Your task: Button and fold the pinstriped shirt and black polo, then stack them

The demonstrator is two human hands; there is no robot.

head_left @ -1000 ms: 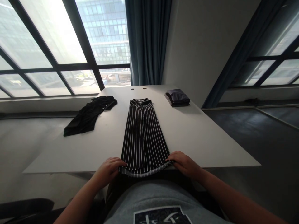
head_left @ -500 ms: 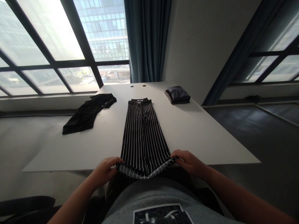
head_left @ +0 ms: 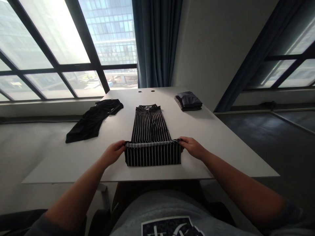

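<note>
A black shirt with white stripes lies lengthwise on the white table, its collar pointing away from me. The lower part is turned up over the body, with the hem stretched straight across. My left hand pinches the left corner of that hem. At the opposite corner, my right hand grips the hem between thumb and fingers. Both hands hold the edge at about the same height, and the fold lies near the front of the table.
On the table's left lies a loosely spread black garment. A stack of folded dark clothes sits at the back right. Beyond the table are windows and a blue curtain.
Both hands have moved forward from the table's front edge, carrying the shirt's hem up and over the body. The lower part, previously flat, is now folded.
</note>
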